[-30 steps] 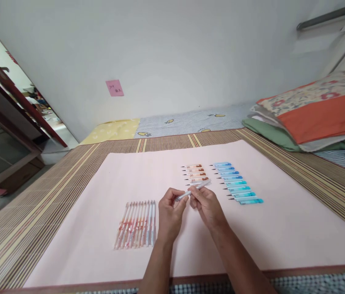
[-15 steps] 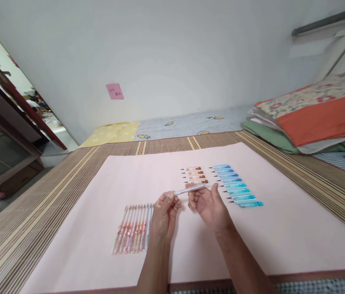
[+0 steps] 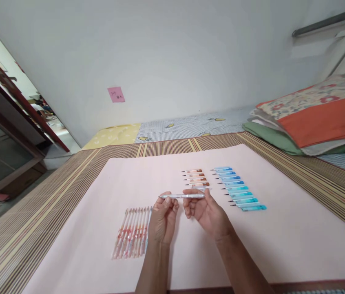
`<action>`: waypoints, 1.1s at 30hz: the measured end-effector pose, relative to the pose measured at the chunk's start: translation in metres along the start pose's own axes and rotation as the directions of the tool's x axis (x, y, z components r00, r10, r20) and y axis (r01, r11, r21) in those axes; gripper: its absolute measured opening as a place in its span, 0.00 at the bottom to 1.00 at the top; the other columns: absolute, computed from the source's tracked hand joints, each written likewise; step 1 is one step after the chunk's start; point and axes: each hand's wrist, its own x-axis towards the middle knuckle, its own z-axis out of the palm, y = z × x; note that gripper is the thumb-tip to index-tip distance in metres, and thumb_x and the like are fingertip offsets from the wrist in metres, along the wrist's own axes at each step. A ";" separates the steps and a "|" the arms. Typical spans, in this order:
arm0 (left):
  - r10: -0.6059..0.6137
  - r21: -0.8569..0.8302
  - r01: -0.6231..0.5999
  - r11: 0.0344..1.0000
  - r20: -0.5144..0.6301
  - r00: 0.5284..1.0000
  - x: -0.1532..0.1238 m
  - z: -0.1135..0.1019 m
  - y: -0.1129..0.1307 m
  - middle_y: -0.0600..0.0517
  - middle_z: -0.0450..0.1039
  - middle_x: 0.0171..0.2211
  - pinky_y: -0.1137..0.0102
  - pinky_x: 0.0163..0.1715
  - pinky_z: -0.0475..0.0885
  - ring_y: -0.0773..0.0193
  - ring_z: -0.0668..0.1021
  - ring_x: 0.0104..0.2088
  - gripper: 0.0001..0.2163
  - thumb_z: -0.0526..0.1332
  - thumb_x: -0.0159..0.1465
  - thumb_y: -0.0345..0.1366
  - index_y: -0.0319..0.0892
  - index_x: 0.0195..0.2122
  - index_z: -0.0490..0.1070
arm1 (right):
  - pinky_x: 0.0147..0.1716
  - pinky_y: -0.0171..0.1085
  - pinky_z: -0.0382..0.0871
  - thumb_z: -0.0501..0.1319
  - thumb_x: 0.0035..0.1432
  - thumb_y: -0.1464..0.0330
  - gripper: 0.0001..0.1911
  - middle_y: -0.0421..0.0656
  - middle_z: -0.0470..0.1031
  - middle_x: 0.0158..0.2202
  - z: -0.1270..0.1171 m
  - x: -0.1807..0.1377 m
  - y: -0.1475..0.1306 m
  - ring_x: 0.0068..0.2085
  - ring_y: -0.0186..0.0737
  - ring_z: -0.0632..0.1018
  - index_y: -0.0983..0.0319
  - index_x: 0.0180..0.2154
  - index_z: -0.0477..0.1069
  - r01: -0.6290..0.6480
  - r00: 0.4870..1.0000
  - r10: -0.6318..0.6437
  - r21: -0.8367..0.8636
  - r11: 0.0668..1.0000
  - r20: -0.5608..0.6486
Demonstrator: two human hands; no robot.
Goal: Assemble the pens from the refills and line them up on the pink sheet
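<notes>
A slim whitish pen (image 3: 181,196) lies nearly level between my hands above the pink sheet. My left hand (image 3: 162,224) pinches it near its pointed left end. Around the right end are the thumb and fingers of my right hand (image 3: 212,218), closed on the barrel. Left of my hands, a row of clear pens with reddish patterns (image 3: 131,232) lies side by side, partly hidden by my left hand. Beyond my hands is a short column of brown-ended pens with dark tips (image 3: 197,179). To its right sits a slanting column of blue and turquoise pens (image 3: 241,194).
The pink sheet (image 3: 83,241) covers much of a striped mat (image 3: 16,228). Folded bedding (image 3: 322,122) is piled at the back right. A pink note (image 3: 116,94) sticks to the wall behind. At far left is a doorway with a reddish frame (image 3: 38,114).
The pen has turned from tilted up at the right to nearly level. My right hand has closed round its right end, and the view has shifted slightly.
</notes>
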 end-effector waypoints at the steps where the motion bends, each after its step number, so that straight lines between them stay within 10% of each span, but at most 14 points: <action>1: 0.004 0.004 -0.004 1.000 0.001 1.000 0.000 0.000 0.000 0.53 0.74 0.27 0.75 0.34 0.71 0.70 0.75 0.29 0.16 0.78 0.48 0.35 0.39 0.35 0.77 | 0.30 0.41 0.67 0.57 0.60 0.42 0.31 0.49 0.78 0.33 0.001 0.000 0.001 0.29 0.42 0.74 0.61 0.44 0.80 0.003 1.000 -0.003 -0.003 1.000 0.000; 14: 0.020 0.080 -0.027 0.996 0.091 0.996 -0.003 0.002 0.006 0.52 0.73 0.28 0.71 0.30 0.70 0.67 0.74 0.29 0.11 0.72 0.58 0.41 0.39 0.33 0.76 | 0.41 0.44 0.69 0.57 0.56 0.38 0.36 0.50 0.79 0.35 0.006 -0.005 0.000 0.36 0.46 0.77 0.63 0.42 0.79 -0.027 0.998 0.028 -0.031 0.999 0.057; 24: -0.022 0.207 0.004 0.978 0.085 0.996 -0.002 -0.001 0.017 0.54 0.70 0.26 0.77 0.22 0.66 0.73 0.69 0.22 0.12 0.74 0.55 0.38 0.39 0.29 0.73 | 0.21 0.31 0.53 0.71 0.53 0.57 0.16 0.41 0.78 0.27 0.013 -0.007 0.007 0.21 0.29 0.63 0.61 0.34 0.72 -0.169 0.980 0.197 -0.461 0.871 0.013; 33: 0.027 -0.085 -0.046 0.995 -0.214 0.976 0.012 -0.015 0.017 0.51 0.75 0.30 0.81 0.27 0.73 0.72 0.76 0.29 0.05 0.71 0.58 0.28 0.35 0.31 0.76 | 0.25 0.33 0.59 0.65 0.59 0.51 0.26 0.47 0.77 0.36 0.003 -0.007 0.012 0.26 0.32 0.69 0.63 0.50 0.76 -0.131 0.986 0.146 -0.154 0.979 0.087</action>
